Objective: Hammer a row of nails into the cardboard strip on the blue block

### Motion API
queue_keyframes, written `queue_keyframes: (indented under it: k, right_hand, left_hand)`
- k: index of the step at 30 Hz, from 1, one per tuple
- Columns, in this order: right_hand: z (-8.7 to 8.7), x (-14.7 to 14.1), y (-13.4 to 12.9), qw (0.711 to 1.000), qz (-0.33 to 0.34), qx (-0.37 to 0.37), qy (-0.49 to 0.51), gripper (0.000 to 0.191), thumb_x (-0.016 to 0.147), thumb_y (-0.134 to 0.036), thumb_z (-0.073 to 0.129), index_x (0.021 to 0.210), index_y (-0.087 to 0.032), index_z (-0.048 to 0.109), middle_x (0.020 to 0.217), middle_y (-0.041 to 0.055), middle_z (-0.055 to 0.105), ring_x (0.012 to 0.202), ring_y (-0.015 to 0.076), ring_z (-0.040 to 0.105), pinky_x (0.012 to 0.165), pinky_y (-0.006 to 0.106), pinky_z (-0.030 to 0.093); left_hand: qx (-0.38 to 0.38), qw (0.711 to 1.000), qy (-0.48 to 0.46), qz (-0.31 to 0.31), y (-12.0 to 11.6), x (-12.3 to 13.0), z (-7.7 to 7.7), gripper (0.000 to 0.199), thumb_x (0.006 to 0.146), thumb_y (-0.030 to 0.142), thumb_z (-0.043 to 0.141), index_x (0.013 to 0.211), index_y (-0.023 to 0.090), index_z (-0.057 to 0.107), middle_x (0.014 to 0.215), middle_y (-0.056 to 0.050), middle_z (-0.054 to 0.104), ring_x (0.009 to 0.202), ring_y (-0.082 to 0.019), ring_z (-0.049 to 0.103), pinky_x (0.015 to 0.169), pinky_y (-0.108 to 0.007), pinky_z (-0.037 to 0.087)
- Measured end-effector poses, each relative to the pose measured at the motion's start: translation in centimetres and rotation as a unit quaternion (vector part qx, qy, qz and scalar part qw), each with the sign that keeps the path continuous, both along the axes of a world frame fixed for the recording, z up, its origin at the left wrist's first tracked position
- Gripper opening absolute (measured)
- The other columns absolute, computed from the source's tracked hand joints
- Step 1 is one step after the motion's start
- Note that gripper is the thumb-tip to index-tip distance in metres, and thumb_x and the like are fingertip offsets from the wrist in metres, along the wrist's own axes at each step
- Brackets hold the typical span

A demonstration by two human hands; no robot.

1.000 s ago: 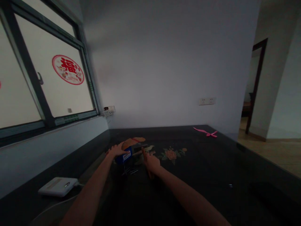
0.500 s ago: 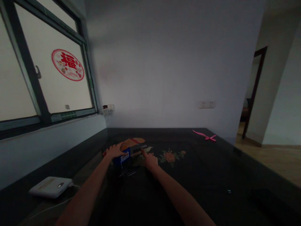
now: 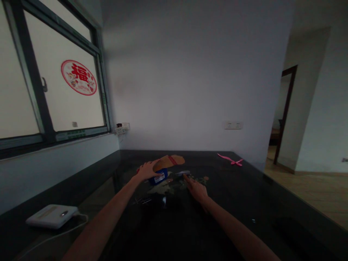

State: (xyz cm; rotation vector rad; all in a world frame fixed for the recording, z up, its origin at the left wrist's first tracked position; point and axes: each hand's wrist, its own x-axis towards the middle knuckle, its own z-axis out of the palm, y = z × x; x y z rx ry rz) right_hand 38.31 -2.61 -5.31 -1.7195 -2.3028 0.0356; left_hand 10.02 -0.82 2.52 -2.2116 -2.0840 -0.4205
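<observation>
My left hand (image 3: 147, 171) is closed round a small blue box (image 3: 158, 177) with a white label, its thumb lying across the near side. A flat brown piece with a red band (image 3: 172, 160) sticks out to the right from beside that hand; its kind is unclear. My right hand (image 3: 197, 189) reaches low over the table, fingers stretched forward. Its fingertips are at a thin pale object (image 3: 182, 173), too dim to name, just right of the box. Several thin metal pieces (image 3: 143, 200) lie on the table nearer to me.
The dark glossy table (image 3: 217, 214) carries a flower pattern. A white device (image 3: 51, 216) with a cable lies at the left. A pink ribbon-like strip (image 3: 231, 160) is at the far right, and a tiny shiny item (image 3: 253, 220) lies near the right front.
Both hands have moved to the right across the table. The blue box, the brown piece and the thin object have shifted right with them, while the metal pieces have stayed behind.
</observation>
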Motion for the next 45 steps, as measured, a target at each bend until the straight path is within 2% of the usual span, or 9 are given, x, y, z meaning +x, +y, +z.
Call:
queue_keyframes:
  k: [4, 9, 13, 24, 31, 36, 39, 42, 45]
  right_hand:
    - [-0.3, 4.4, -0.7, 0.999, -0.022, -0.012, -0.03, 0.053, 0.09, -0.022, 0.033, 0.14, -0.037, 0.025, 0.104, 0.0082, 0.064, 0.091, 0.0228, 0.064, 0.069, 0.03, 0.043]
    - [-0.3, 8.4, -1.6, 0.998, -0.048, -0.019, -0.043, 0.04, 0.089, -0.022, 0.034, 0.126, -0.029, 0.049, 0.104, 0.0083, 0.063, 0.092, 0.0206, 0.063, 0.067, 0.027, 0.041]
    - [-0.1, 10.5, -2.7, 0.997, -0.064, -0.024, -0.042, 0.033, 0.09, -0.023, 0.034, 0.115, -0.022, 0.056, 0.102, 0.0105, 0.063, 0.091, 0.0215, 0.063, 0.066, 0.027, 0.041]
    - [0.1, 11.4, -5.9, 0.991, -0.099, -0.047, -0.071, 0.037, 0.092, -0.025, 0.029, 0.124, -0.023, 0.047, 0.099, 0.0108, 0.061, 0.085, 0.0226, 0.064, 0.062, 0.029, 0.04]
    - [0.2, 10.7, -6.8, 0.989, -0.104, -0.074, -0.073, 0.034, 0.092, -0.025, 0.028, 0.118, -0.021, 0.05, 0.099, 0.0122, 0.059, 0.085, 0.0229, 0.064, 0.063, 0.03, 0.042]
    - [0.2, 10.5, -7.6, 0.989, -0.098, -0.082, -0.077, 0.036, 0.091, -0.024, 0.03, 0.122, -0.021, 0.047, 0.101, 0.0127, 0.059, 0.084, 0.0244, 0.065, 0.062, 0.031, 0.043]
    - [0.2, 10.3, -7.9, 0.989, -0.094, -0.075, -0.085, 0.037, 0.091, -0.025, 0.031, 0.125, -0.021, 0.045, 0.103, 0.0131, 0.059, 0.084, 0.0251, 0.065, 0.063, 0.032, 0.044]
    - [0.2, 10.2, -8.1, 0.988, -0.094, -0.08, -0.094, 0.037, 0.092, -0.026, 0.031, 0.126, -0.021, 0.045, 0.104, 0.014, 0.058, 0.086, 0.026, 0.065, 0.065, 0.034, 0.045]
    - [0.2, 10.1, -8.3, 0.986, -0.099, -0.084, -0.104, 0.04, 0.092, -0.027, 0.031, 0.13, -0.022, 0.042, 0.105, 0.015, 0.058, 0.087, 0.028, 0.064, 0.065, 0.036, 0.045]
  left_hand:
    - [-0.002, 0.99, 0.013, -0.14, -1.3, 4.7, 0.3, 0.095, 0.056, 0.068, 0.061, 0.138, 0.034, 0.028, 0.128, -0.008, 0.049, 0.112, -0.032, 0.048, 0.093, -0.041, 0.036]
    - [-0.005, 0.978, 0.039, -0.204, -3.1, 8.0, -0.5, 0.098, 0.055, 0.073, 0.059, 0.139, 0.036, 0.024, 0.127, -0.008, 0.048, 0.112, -0.033, 0.047, 0.091, -0.043, 0.038]
    - [-0.019, 0.973, 0.046, -0.224, -3.9, 9.1, -1.5, 0.1, 0.052, 0.072, 0.061, 0.138, 0.036, 0.026, 0.126, -0.008, 0.049, 0.113, -0.034, 0.046, 0.092, -0.046, 0.037]
    - [-0.051, 0.971, 0.057, -0.228, -4.4, 10.1, -2.7, 0.099, 0.055, 0.072, 0.06, 0.139, 0.034, 0.023, 0.127, -0.01, 0.049, 0.115, -0.034, 0.045, 0.095, -0.048, 0.034]
    - [-0.065, 0.969, 0.08, -0.226, -5.0, 10.4, -1.6, 0.103, 0.057, 0.074, 0.056, 0.142, 0.032, 0.013, 0.146, -0.016, 0.024, 0.131, -0.041, 0.023, 0.098, -0.064, 0.018]
    - [0.129, 0.961, -0.068, -0.233, -5.7, 7.0, -0.2, 0.059, 0.083, 0.054, 0.042, 0.135, 0.026, 0.033, 0.136, -0.011, 0.042, 0.124, -0.027, 0.04, 0.102, -0.049, 0.028]
    - [0.245, 0.94, -0.188, -0.144, -5.9, 2.2, -1.5, 0.033, 0.088, 0.038, 0.038, 0.111, 0.019, 0.051, 0.104, -0.008, 0.063, 0.098, -0.019, 0.059, 0.089, -0.035, 0.044]
    - [0.208, 0.959, -0.173, -0.082, -6.4, -2.8, -5.0, 0.021, 0.086, 0.031, 0.04, 0.095, 0.019, 0.055, 0.088, -0.005, 0.064, 0.084, -0.018, 0.062, 0.08, -0.033, 0.048]
    - [0.092, 0.984, -0.108, -0.111, -7.0, -5.9, -8.8, 0.024, 0.084, 0.034, 0.042, 0.095, 0.019, 0.057, 0.094, -0.007, 0.065, 0.089, -0.021, 0.061, 0.083, -0.037, 0.048]
